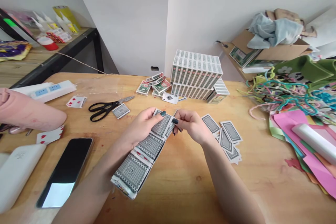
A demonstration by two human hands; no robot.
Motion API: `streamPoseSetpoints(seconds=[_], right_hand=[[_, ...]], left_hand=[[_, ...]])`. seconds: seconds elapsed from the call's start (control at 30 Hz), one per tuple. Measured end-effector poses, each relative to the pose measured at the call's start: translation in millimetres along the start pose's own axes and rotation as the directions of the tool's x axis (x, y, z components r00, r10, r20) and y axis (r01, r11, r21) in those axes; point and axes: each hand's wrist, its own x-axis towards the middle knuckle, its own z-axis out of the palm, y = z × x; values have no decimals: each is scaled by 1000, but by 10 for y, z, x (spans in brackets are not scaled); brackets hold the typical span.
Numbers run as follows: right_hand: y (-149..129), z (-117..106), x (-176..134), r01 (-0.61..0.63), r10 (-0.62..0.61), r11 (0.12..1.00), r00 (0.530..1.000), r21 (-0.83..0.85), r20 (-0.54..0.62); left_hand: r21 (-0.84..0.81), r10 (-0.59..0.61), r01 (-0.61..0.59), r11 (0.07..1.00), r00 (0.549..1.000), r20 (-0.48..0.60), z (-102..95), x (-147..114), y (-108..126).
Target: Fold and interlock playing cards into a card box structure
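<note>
A chain of folded grey-backed playing cards (139,161) runs from the table's front up to my hands. My left hand (143,126) grips its far end from the left, thumb on top. My right hand (190,124) pinches the same end card (164,126) from the right. Both hands hover just above the wooden table (181,182). Several loose grey-backed cards (227,138) lie spread to the right of my right hand.
Stacked card boxes (195,73) and loose packs (154,84) stand at the back. Black scissors (103,108), a phone (65,171), a power bank (15,175), a power strip (48,91) and a pink object (26,112) lie left. Coloured paper (301,140) and cords (283,94) fill the right.
</note>
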Motion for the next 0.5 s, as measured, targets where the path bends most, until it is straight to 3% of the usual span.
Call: streamPoseSetpoints(seconds=[0.13, 0.27, 0.5], right_hand=[[-20, -10, -24, -38, 39, 999, 999, -32, 30], [-43, -5, -42, -75, 76, 996, 997, -46, 15], [-91, 44, -74, -162, 161, 982, 987, 100, 21]], left_hand=[[19, -18, 18, 1000, 999, 37, -6, -4, -7], [70, -13, 13, 997, 1000, 1, -14, 7, -31], [166, 0, -10, 986, 998, 62, -64, 26, -65]])
